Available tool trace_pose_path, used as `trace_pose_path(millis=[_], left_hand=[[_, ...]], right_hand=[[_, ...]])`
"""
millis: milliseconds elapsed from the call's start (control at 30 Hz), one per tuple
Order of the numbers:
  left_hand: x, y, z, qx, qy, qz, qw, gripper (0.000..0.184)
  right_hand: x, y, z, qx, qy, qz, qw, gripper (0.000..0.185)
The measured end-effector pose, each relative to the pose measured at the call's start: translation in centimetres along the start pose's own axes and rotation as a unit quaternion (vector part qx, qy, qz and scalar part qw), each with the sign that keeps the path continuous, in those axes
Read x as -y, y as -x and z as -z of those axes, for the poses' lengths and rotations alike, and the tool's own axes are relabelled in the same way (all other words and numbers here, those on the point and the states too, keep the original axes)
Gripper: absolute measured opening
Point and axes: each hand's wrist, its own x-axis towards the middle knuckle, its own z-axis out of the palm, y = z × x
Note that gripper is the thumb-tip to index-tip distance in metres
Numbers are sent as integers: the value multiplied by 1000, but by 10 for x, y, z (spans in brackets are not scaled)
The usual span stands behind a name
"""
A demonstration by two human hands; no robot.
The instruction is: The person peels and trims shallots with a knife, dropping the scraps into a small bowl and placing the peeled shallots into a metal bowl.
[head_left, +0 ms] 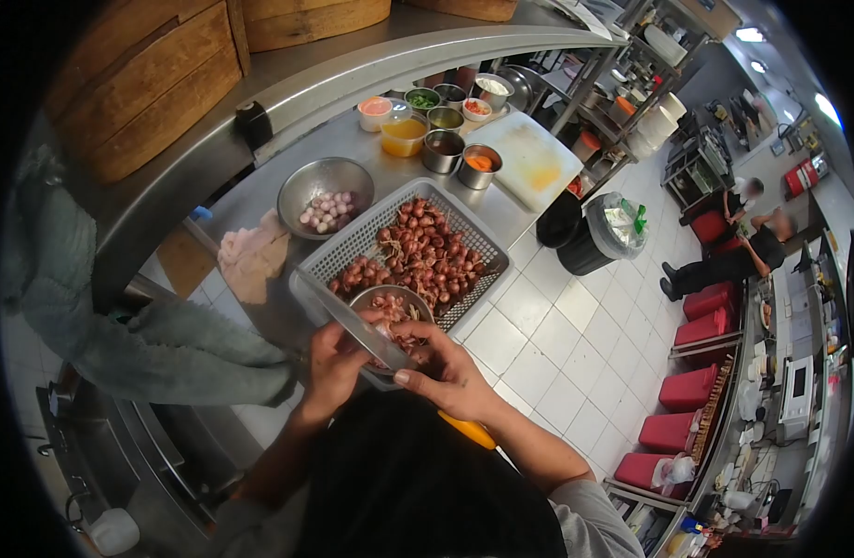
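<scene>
My right hand (pixel 453 379) is closed on a knife, whose wide blade (pixel 353 321) points up and left and whose orange handle (pixel 469 430) shows below the palm. Beside the blade my left hand (pixel 332 365) has its fingers curled together; what they hold is hidden. Both hands are over a metal bowl (pixel 425 305) with reddish peelings in it. This bowl sits in the near part of a grey perforated basket (pixel 495 244) full of red shallots (pixel 432 246). Peeled shallots (pixel 329 212) lie in a steel bowl (pixel 292 181) to the upper left.
Behind the basket stand small metal containers (pixel 443 151), a tub of yellow liquid (pixel 404 138) and a white cutting board (pixel 537 160). A pink cloth (pixel 253 253) lies at the left. Right of the counter is a lined bin (pixel 590 246). Two people (pixel 767 249) are farther off.
</scene>
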Motion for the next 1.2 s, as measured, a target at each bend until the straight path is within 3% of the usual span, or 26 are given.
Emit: trace_pose_path(millis=[200, 433, 600, 833, 933, 1200], left_hand=[[3, 1, 3, 11, -7, -30, 999, 36], [7, 2, 2, -23, 35, 8, 999, 37], [8, -2, 0, 15, 109, 14, 994, 35], [11, -2, 0, 15, 132, 17, 991, 36], [13, -2, -7, -28, 57, 6, 998, 36], [9, -6, -5, -18, 106, 16, 994, 29]], right_hand=[[-12, -2, 0, -9, 12, 20, 1000, 50], [-9, -4, 11, 47, -186, -87, 978, 41], [-18, -5, 24, 65, -306, -111, 943, 43], [-5, -3, 14, 25, -147, -65, 987, 54], [-18, -5, 13, 21, -114, -50, 992, 55], [-16, -7, 26, -20, -183, -92, 979, 48]])
